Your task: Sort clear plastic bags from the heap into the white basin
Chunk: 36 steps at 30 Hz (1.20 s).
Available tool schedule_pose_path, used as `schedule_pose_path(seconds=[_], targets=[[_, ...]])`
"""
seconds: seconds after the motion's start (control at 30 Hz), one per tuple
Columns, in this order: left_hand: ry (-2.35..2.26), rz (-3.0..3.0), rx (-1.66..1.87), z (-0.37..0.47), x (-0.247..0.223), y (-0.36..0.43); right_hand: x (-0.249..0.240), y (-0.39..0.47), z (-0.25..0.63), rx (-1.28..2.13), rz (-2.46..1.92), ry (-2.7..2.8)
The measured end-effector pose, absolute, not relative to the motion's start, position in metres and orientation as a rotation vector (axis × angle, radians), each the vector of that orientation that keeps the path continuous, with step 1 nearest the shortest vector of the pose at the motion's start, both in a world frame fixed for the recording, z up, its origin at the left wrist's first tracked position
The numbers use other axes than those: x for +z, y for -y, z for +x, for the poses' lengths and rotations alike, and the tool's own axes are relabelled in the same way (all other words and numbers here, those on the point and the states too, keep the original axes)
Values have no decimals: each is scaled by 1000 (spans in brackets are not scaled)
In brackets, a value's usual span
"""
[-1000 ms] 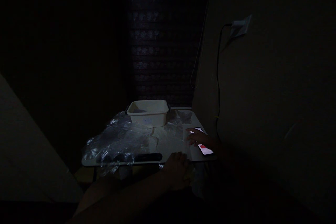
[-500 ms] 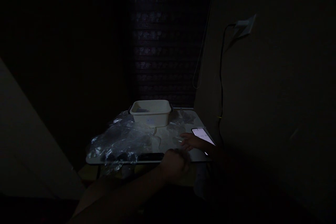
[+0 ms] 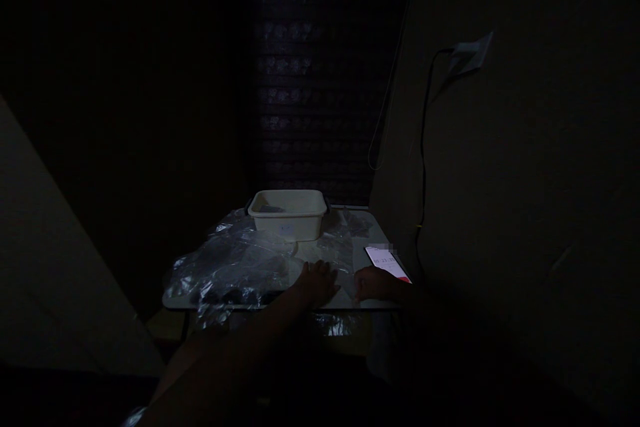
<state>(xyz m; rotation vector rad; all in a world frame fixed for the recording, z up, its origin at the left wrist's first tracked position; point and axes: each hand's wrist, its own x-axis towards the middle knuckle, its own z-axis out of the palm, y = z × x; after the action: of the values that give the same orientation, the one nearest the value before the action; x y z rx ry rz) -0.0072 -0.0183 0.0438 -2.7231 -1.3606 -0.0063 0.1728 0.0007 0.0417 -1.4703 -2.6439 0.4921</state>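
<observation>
My left hand [image 3: 319,282] lies flat with fingers spread near the front of the white table [image 3: 360,250], over clear plastic. Just to its right, my right hand [image 3: 374,283] is closed with its fingers curled down at the table; what they hold, if anything, is lost in the dark. A piece of clear plastic [image 3: 333,325] hangs below the front edge under my hands. More crumpled clear plastic sheeting [image 3: 240,257] covers the left side of the table. Beside my right hand lies a phone [image 3: 385,260] with a lit timer screen.
A white plastic tub [image 3: 287,223] with dark handles stands at the back, something greyish inside it. More thin plastic [image 3: 353,221] lies right of the tub. A wall rises close on the right, with a socket [image 3: 473,57] and black cable [image 3: 423,147]. The room is very dark.
My left hand has gone from a fist at the front edge to lying spread further onto the table. My right hand has curled its outstretched fingers shut. Plastic now shows below the edge.
</observation>
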Motion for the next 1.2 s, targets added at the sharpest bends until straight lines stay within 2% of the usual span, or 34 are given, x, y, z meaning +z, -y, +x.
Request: schedule_pose_path(seconds=[0.17, 0.33, 0.6, 0.83, 1.2], targets=[[1365, -2711, 30, -7, 45, 18, 38, 9, 174, 386, -1496, 2700], [1363, -2632, -80, -9, 48, 17, 41, 15, 175, 422, -1463, 2600], [1904, -2408, 71, -42, 64, 28, 47, 0, 158, 124, -1324, 2522], [1583, -2657, 56, -61, 50, 33, 43, 1, 140, 30, -1260, 2684], [1510, -2720, 77, -41, 33, 20, 32, 4, 141, -51, -1236, 2818]])
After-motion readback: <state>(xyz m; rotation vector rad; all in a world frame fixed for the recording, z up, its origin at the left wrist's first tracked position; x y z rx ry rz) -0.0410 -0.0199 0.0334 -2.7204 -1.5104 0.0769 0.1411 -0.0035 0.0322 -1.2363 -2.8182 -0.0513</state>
